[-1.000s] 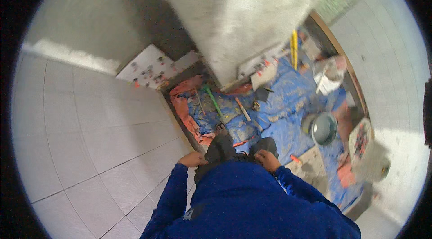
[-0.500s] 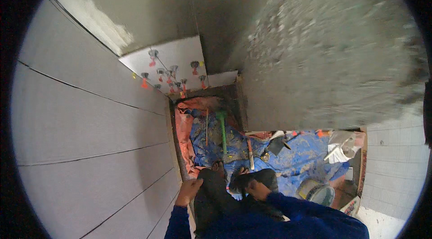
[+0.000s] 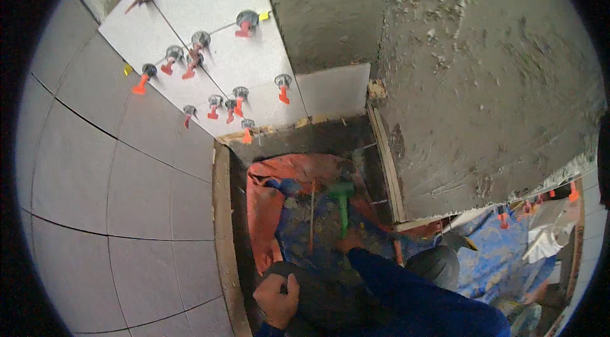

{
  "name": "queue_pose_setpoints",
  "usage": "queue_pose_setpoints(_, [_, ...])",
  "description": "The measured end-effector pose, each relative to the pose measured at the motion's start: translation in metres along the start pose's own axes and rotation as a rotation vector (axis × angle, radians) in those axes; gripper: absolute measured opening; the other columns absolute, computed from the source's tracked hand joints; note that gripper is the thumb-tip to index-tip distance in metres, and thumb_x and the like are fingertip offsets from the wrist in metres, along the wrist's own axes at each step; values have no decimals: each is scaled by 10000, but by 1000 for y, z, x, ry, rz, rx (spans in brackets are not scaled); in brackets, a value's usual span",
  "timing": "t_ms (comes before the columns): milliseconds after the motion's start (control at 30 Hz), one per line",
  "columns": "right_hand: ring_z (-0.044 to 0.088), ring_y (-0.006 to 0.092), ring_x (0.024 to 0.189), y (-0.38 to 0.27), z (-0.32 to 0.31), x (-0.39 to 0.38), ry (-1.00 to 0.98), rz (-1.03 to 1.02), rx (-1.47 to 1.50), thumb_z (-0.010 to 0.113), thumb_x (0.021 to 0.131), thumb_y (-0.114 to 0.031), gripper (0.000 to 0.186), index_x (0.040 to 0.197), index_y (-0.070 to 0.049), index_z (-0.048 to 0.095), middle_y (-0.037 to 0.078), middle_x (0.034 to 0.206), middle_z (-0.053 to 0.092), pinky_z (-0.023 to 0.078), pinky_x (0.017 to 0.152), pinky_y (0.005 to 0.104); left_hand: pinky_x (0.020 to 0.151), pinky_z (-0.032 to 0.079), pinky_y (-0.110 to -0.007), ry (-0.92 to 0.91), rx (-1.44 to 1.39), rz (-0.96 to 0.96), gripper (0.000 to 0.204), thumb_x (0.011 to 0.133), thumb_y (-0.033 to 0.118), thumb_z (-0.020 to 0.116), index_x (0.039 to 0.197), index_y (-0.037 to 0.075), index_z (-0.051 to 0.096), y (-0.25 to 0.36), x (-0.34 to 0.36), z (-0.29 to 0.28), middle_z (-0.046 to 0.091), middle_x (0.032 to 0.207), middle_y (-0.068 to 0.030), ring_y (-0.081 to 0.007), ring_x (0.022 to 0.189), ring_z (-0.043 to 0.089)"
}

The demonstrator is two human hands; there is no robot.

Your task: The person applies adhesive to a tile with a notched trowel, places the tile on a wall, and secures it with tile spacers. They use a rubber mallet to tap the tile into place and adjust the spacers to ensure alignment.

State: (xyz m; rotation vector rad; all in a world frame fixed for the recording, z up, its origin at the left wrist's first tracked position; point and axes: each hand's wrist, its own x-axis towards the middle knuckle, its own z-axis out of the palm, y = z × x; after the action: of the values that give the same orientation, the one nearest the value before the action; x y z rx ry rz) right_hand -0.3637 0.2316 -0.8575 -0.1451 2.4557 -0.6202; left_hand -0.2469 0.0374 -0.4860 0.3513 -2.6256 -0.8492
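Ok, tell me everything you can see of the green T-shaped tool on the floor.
The green T-shaped tool, mallet-like, has a broad crosswise head at the far end and a straight, slimmer handle. Both look one solid green; the image is too soft to settle the material. It lies on the soiled blue sheet, handle pointing toward the person, right of a thin brown stick. The right hand is at the handle's near end; whether it touches is unclear.
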Motion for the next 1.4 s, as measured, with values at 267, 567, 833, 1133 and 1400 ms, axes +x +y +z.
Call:
queue_pose_setpoints(267, [732,342,870,-21,-45,-16,44,49,334,706,935,-301,602,1382,36,483,237,1042,711,586,734,484,526,458,-409,16,49,85,238,814,164,793,685,56,625,-11,-2,-3,590,624,-139,-333,549,598])
queue_pose_setpoints(567, [652,227,875,-145,-225,-196,173,-174,1075,678,996,-258,674,1563,-38,386,150,1124,666,549,775,378,561,466,-447,-120,76,-10,307,863,278,771,680,62,650,-5,24,33,623,644,-150,-355,581,616])
queue_pose_setpoints(833, [541,82,558,-242,-375,-166,681,-666,1038,633,1016,-134,711,1634,-73,288,21,860,576,471,477,274,596,441,-389,-490,-124,-225,374,934,363,730,713,66,685,-52,55,36,631,655,-102,-238,605,590])
queue_pose_setpoints(1133, [556,93,526,-272,-418,-170,539,-677,1114,623,1019,-118,675,1623,-66,325,12,854,571,446,432,270,569,309,-278,-644,-755,-707,421,1009,374,669,693,100,618,-141,94,34,518,668,60,-79,588,422])
queue_pose_setpoints(1400, [539,89,507,-267,-430,-166,565,-720,1009,629,999,-88,708,1632,-79,311,27,791,600,479,417,279,637,407,-296,-682,-469,-558,432,989,413,694,751,53,676,-157,93,35,595,725,19,-106,675,519])
